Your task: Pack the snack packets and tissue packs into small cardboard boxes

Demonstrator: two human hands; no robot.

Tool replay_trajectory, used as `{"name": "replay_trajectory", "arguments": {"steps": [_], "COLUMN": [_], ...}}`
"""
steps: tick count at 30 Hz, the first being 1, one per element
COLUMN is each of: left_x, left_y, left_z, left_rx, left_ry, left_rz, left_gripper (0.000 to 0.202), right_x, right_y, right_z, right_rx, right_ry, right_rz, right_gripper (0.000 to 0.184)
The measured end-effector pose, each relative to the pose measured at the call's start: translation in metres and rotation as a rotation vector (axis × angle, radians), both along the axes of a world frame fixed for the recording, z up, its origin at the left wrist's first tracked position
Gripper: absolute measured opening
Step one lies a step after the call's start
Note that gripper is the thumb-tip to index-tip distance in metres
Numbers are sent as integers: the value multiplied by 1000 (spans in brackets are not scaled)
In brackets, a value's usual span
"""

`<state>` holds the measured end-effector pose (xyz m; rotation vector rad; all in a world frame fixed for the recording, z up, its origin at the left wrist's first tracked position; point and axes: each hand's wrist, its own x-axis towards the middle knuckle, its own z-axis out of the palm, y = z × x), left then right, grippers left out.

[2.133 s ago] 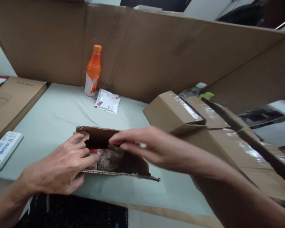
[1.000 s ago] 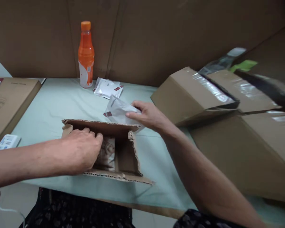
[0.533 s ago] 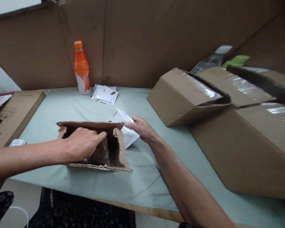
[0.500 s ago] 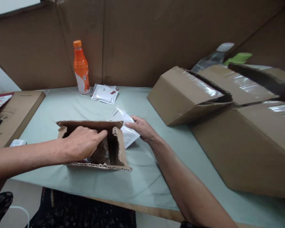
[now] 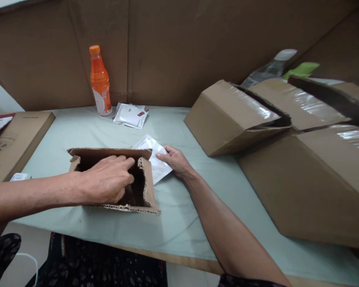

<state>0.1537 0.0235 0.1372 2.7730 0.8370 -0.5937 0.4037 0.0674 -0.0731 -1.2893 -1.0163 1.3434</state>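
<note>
My left hand reaches over the front edge into an open-topped cardboard box. Its fingers are curled downward inside, and whatever they hold is hidden in the shadow. To the right of the box, my right hand is closed on the edge of a flat white packet, thumb on top. Part of that packet lies behind the box's right corner. The box's flaps stand up, with rough corrugated edges.
An orange bottle and several white packets are at the back of the cloth-covered table. Larger cardboard boxes fill the right side, a clear plastic bottle behind them. A flat carton lies left.
My left hand has shifted inside the box, its fingers more bent; the brownish item seen beneath it is now out of sight. My right hand still holds the packet. The view has shifted slightly.
</note>
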Motion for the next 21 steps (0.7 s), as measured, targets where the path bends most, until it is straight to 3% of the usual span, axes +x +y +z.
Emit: {"name": "replay_trajectory", "arguments": {"steps": [6, 9, 11, 13, 14, 18, 21], "left_x": [-12, -29, -42, -54, -59, -73, -82], "left_y": [1, -2, -11, -24, -32, -63, -82], "left_z": [14, 23, 29, 35, 37, 37, 26], "left_rx": [-326, -473, -586, -593, -557, -489, -485], "left_ry": [-13, -72, -102, -57, -25, -38, -72], "left_rz": [166, 303, 357, 357, 347, 198, 121], "left_gripper": [19, 42, 72, 102, 108, 101, 93], "right_x": [-2, -2, -2, -1, -1, 1, -1], "right_y": [-1, -1, 1, 1, 1, 0, 0], "right_z": [1, -2, -3, -4, -4, -4, -6], "right_rx": [22, 34, 45, 61, 69, 102, 137], "right_ry": [-21, -39, -55, -72, -81, -137, -195], "right_rz": [10, 9, 8, 12, 16, 12, -30], "right_gripper": [52, 50, 49, 50, 52, 59, 58]}}
